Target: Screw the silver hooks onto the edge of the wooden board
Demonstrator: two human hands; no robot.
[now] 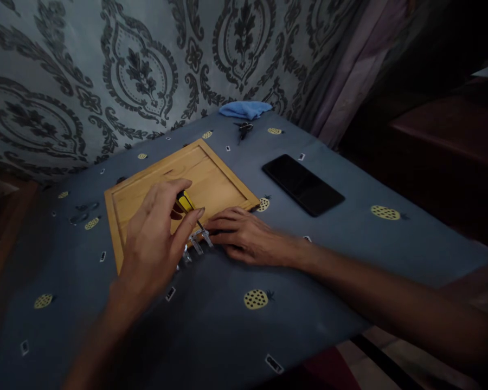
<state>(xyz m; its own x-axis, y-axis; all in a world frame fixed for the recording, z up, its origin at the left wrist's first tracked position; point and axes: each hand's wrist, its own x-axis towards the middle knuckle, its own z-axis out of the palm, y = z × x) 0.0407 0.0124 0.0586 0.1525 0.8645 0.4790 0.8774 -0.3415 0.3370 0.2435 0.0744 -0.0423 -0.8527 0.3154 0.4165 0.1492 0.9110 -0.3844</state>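
A screwdriver [185, 201] with a yellow and black handle is pinched between the thumb and fingers of my left hand [152, 225]. Its shaft slants down to a clear or shiny hook rack [197, 236] along the near edge of a framed wooden board [228, 179]. Several hooks of the rack point toward me, the leftmost partly behind my left hand. My right hand [246, 235] lies at the board's near right corner, its fingers closed against the rack's right end. Whether the tip sits in a screw is too small to see.
Right of the board lies a black phone [303, 184]. Behind are a small dark object like keys [244, 128] and a blue cloth [246, 110]. Dark scissors [83, 212] lie left. A patterned curtain [142, 70] borders the blue pineapple-print tablecloth [211, 336].
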